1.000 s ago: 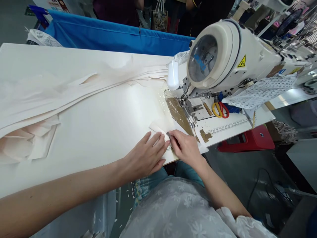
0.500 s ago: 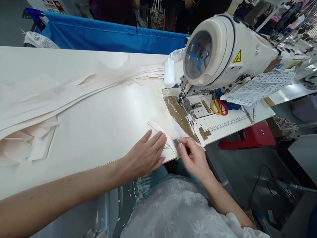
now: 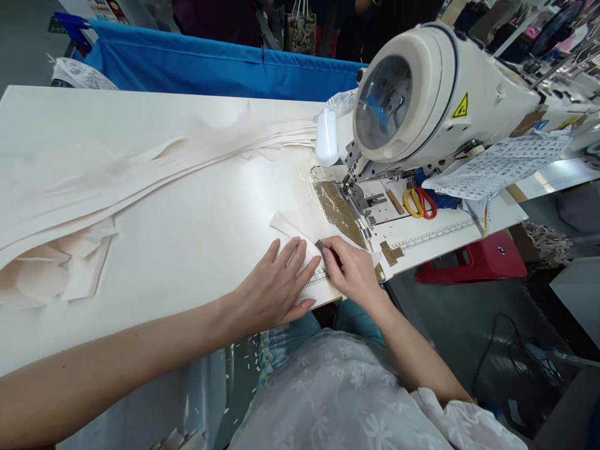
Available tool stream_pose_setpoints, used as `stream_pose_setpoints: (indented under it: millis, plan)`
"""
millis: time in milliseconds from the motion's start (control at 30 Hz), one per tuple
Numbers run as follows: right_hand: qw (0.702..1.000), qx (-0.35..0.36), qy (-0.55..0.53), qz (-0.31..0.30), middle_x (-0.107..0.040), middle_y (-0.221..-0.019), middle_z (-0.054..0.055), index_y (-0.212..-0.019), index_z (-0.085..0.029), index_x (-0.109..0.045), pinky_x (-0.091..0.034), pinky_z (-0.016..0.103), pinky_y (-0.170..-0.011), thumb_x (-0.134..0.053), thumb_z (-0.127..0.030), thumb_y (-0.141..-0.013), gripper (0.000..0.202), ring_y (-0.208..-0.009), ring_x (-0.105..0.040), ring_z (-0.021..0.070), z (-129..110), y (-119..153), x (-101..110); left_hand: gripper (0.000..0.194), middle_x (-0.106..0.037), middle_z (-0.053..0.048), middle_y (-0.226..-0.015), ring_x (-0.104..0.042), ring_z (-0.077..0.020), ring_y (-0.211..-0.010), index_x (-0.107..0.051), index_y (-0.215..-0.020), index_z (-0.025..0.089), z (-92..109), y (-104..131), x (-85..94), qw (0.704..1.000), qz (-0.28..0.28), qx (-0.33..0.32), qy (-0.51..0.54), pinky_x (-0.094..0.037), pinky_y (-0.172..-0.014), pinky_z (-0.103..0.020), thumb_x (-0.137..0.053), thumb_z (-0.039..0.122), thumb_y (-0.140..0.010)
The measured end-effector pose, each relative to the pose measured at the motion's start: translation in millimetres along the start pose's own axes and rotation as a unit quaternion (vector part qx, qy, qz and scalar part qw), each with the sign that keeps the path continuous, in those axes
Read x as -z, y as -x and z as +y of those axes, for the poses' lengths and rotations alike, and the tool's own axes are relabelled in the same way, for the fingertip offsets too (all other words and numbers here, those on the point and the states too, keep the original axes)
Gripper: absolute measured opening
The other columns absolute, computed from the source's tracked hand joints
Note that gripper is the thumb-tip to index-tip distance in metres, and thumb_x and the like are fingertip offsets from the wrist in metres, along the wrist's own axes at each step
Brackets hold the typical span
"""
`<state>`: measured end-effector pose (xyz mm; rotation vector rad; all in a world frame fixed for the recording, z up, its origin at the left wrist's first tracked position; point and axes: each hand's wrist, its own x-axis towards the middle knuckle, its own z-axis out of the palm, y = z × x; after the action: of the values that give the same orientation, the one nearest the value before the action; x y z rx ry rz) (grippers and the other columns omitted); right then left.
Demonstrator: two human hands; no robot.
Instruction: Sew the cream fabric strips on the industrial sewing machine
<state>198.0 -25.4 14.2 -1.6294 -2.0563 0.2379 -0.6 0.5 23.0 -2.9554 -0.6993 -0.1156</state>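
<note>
My left hand [image 3: 275,284] lies flat on the near edge of the table, fingers spread, holding down a small folded piece of pale cream fabric [image 3: 289,226]. Close beside it, my right hand [image 3: 352,270] pinches a small flat grey metal tool [image 3: 320,245] whose tip rests along the fabric's fold. Most of that tool is hidden by my fingers, so its exact kind cannot be made out. A printed ruler scale [image 3: 317,279] shows on the table between the hands. Beyond them stands a white sewing machine [image 3: 422,94].
Long layered cream fabric [image 3: 154,169] stretches across the table's left side, with smaller cut pieces [image 3: 84,269] nearer. Scissors with yellow and red handles [image 3: 420,203] lie by the machine. A blue cloth trough [image 3: 210,62] borders the far edge; a red stool [image 3: 473,257] stands right.
My right hand has moved left and away from me along the fabric's fold with the grey tool. My left hand stays on the fabric, its fingers somewhat more spread. The view has shifted slightly.
</note>
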Motion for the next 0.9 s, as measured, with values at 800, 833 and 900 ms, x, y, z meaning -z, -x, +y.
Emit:
stream_pose_setpoints:
  millis: [800, 833, 900]
  plan:
    - [0.999, -0.035, -0.017, 0.011, -0.071, -0.082, 0.002, -0.098, -0.021, -0.059, -0.04, 0.025, -0.058, -0.044, -0.023, -0.098, 0.015, -0.063, -0.063, 0.0141, -2.6, 21.1, 14.7, 0.054, -0.056, -0.022, -0.135, -0.046, -0.0327, -0.131, -0.055, -0.133, 0.001, -0.5, -0.6, -12.2, 0.995, 0.062, -0.051, 0.062, -0.031, -0.113, -0.047, -0.044, 0.039, -0.097]
    - [1.0, -0.026, -0.008, 0.009, -0.071, -0.082, 0.002, -0.097, -0.021, -0.059, -0.04, 0.025, -0.059, -0.044, -0.022, -0.098, 0.015, -0.064, -0.063, 0.0144, -2.5, 18.5, 12.8, 0.054, -0.056, -0.021, -0.135, -0.046, -0.0333, -0.131, -0.054, -0.135, 0.002, -0.2, -0.5, -12.3, 0.995, 0.063, -0.051, 0.058, -0.032, -0.112, -0.049, -0.043, 0.04, -0.098]
    - [1.0, -0.019, 0.009, 0.002, -0.071, -0.08, 0.001, -0.098, -0.021, -0.059, -0.04, 0.025, -0.059, -0.043, -0.022, -0.098, 0.016, -0.065, -0.064, 0.0147, -2.2, 14.5, 9.8, 0.054, -0.056, -0.021, -0.136, -0.046, -0.0343, -0.131, -0.053, -0.138, 0.006, 0.8, 0.1, -12.0, 0.995, 0.064, -0.052, 0.049, -0.034, -0.109, -0.051, -0.041, 0.041, -0.099]
